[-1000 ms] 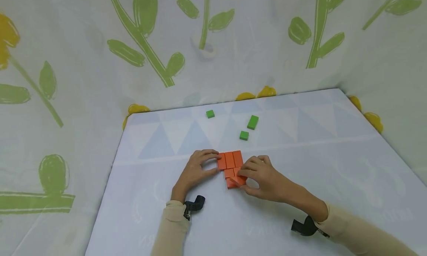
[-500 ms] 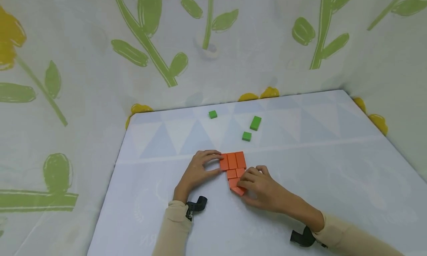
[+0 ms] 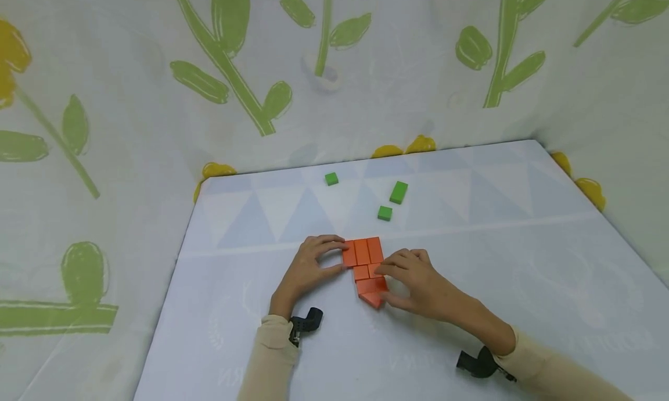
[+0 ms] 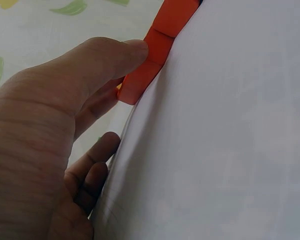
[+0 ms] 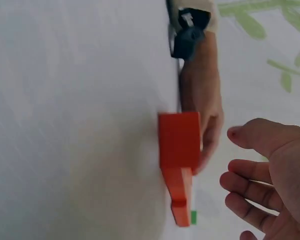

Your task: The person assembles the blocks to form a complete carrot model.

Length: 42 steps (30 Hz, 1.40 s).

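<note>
Several orange blocks lie together on the table. Three upright rectangles (image 3: 362, 252) form the top row, with two smaller blocks (image 3: 360, 272) below, then a wider block (image 3: 368, 286) and a wedge-like piece (image 3: 371, 300) at the near end. My left hand (image 3: 308, 268) pinches the leftmost block; in the left wrist view the thumb (image 4: 136, 52) presses an orange face and a finger lies behind it. Beside the right edge of the group is my right hand (image 3: 423, 285). The right wrist view shows its fingers (image 5: 247, 187) apart from the orange blocks (image 5: 180, 140), nothing between them.
Three green blocks lie farther back: a small one (image 3: 331, 179), a longer one (image 3: 399, 192) and another small one (image 3: 384, 213). The pale table (image 3: 522, 261) meets a flower-printed cloth (image 3: 392, 87) at its back and side edges.
A second ago my right hand held an orange piece tilted at the group's near end. That piece now lies flat there, and the right hand has let go and lifted. My left hand stays put.
</note>
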Available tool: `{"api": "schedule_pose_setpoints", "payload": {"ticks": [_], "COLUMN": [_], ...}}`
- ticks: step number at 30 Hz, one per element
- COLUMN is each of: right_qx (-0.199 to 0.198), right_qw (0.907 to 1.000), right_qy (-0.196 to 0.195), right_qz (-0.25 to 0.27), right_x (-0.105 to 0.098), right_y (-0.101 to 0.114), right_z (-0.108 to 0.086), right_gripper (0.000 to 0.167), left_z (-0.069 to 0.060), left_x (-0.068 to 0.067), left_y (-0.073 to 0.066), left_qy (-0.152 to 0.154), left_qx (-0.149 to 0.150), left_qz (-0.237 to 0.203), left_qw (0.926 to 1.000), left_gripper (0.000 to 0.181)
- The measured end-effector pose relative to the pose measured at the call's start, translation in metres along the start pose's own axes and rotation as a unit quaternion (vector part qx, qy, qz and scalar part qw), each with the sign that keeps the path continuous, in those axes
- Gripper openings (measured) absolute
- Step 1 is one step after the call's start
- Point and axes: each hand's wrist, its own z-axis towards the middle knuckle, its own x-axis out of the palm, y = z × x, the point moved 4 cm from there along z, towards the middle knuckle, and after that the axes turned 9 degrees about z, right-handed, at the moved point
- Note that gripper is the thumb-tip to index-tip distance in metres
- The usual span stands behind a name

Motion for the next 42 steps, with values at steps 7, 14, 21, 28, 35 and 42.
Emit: {"api": "schedule_pose_setpoints", "payload": {"ticks": [7, 14, 21, 28, 35, 42], "right_qx": [0.048, 0.086, 0.112, 0.171, 0.211, 0.207], "right_qw": [0.9987, 0.9953, 0.9921, 0.9838, 0.9731, 0.9689], "right_qy": [-0.018, -0.041, -0.038, 0.001, 0.074, 0.125], "right_qz": [-0.008, -0.017, -0.042, -0.056, -0.054, -0.054], "right_x": [-0.023, -0.043, -0.058, -0.066, -0.065, -0.063], "right_y": [-0.021, -0.049, -0.083, -0.136, -0.179, -0.193], "right_z": [0.016, 0.031, 0.049, 0.065, 0.075, 0.084], "right_gripper": [0.032, 0.030, 0.029, 0.037, 0.045, 0.046], "left_z": [-0.002, -0.001, 0.001, -0.002, -0.004, -0.002], "left_x": [0.000, 0.000, 0.001, 0.004, 0.005, 0.000], "left_y": [0.000, -0.003, -0.002, 0.001, 0.001, 0.000], "left_qy": [-0.005, -0.008, -0.001, 0.009, 0.005, -0.002], "left_qx": [0.000, 0.010, 0.003, -0.014, -0.014, -0.009], "left_qz": [-0.004, -0.011, -0.011, -0.006, -0.011, -0.007], "left_qw": [1.0000, 0.9999, 0.9999, 0.9998, 0.9998, 0.9999], "left_gripper": [0.040, 0.040, 0.041, 0.040, 0.041, 0.040]}}
